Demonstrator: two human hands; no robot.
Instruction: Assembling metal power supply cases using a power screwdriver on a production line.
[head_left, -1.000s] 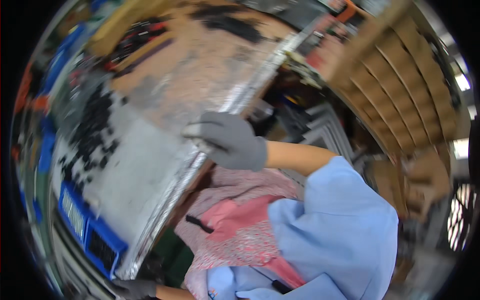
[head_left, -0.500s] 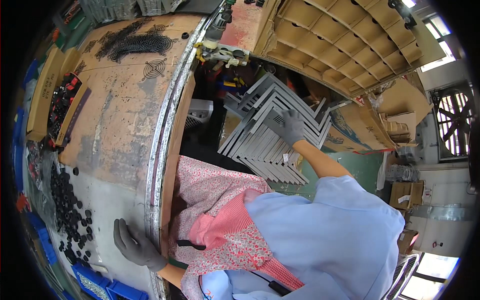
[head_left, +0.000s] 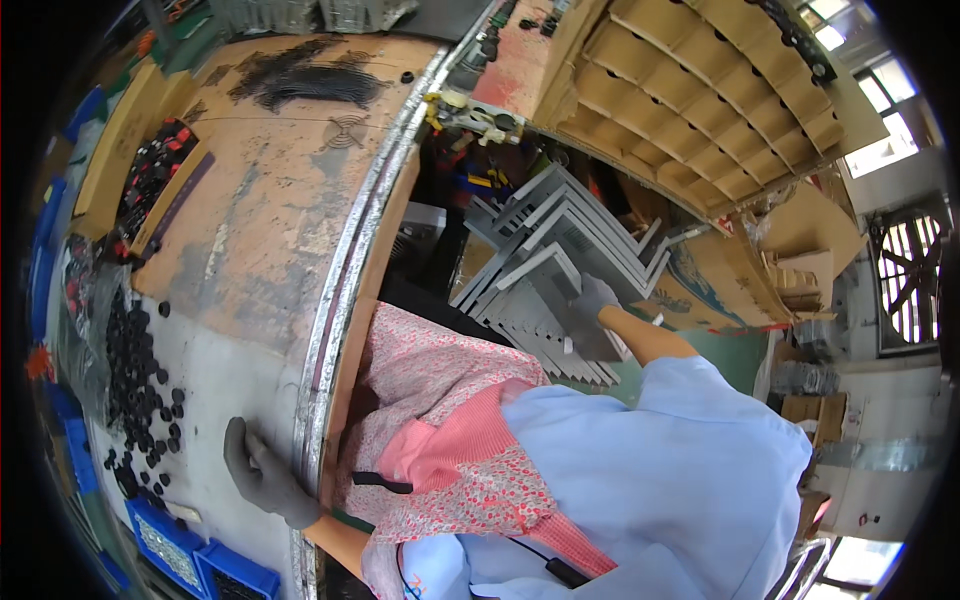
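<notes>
My right hand (head_left: pixel 597 298), in a grey glove, is closed on the edge of a bent grey metal panel (head_left: pixel 568 310). That panel is tilted and raised off a stack of similar angled grey metal panels (head_left: pixel 615 240) beside the workbench. My left hand (head_left: pixel 265 478), also gloved, lies over the near part of the workbench top (head_left: pixel 240 380). Its fingers are extended and a little apart, and it holds nothing. Loose black round parts (head_left: pixel 135 375) are scattered to the left of this hand.
Black wire fan guards (head_left: pixel 315 88) lie at the bench's far end. Blue bins (head_left: pixel 165 545) stand near its front left, and a cardboard box (head_left: pixel 150 190) holds small black and red parts. A large divided carton (head_left: pixel 700 85) rises behind the panel stack.
My right hand has drawn back slightly, lifting and tilting one panel off the stack. My left hand stays at nearly the same place on the bench. The whole view has shifted a little.
</notes>
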